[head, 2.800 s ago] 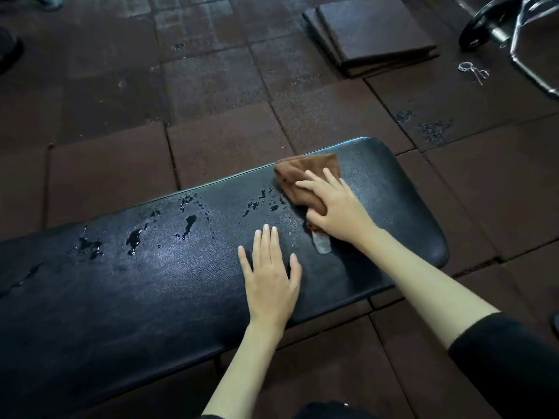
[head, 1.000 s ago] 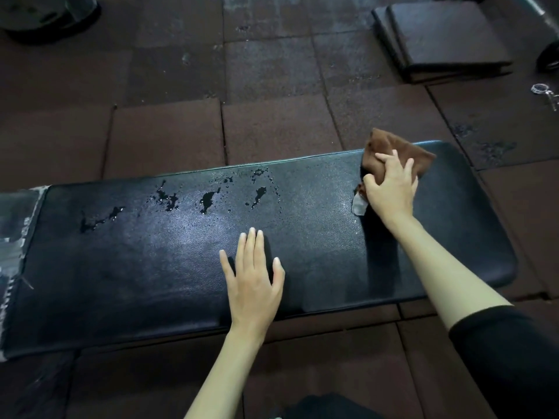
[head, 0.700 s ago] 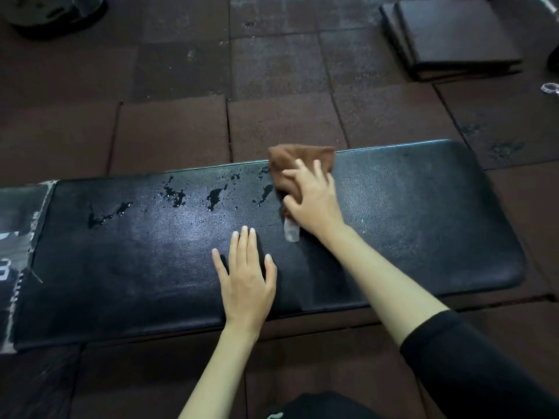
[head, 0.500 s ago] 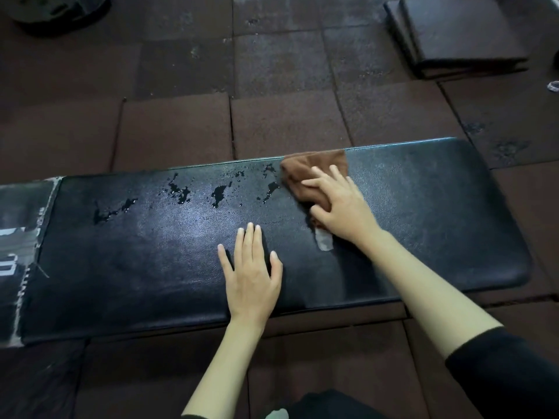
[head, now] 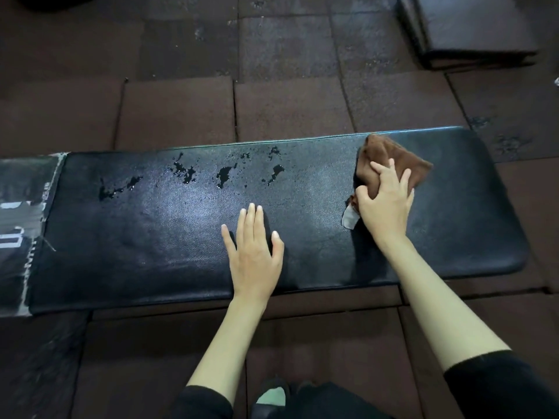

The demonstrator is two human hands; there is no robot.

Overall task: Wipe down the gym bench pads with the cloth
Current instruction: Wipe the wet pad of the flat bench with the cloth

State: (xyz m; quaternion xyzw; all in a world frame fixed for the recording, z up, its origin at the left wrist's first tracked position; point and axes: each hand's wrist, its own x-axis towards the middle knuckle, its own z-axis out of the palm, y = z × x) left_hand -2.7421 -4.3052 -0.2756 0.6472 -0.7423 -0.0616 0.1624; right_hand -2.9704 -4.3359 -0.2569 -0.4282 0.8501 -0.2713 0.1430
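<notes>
Here, we found the crumpled brown cloth [head: 385, 157] near the right end of the long black padded counter [head: 151, 237], with the fingers of the right hand [head: 384, 208] curled over it. The left hand [head: 254, 255] lay flat mid-counter, fingers straight, holding nothing. Along the far side sat dark wet patches [head: 223, 175].
</notes>
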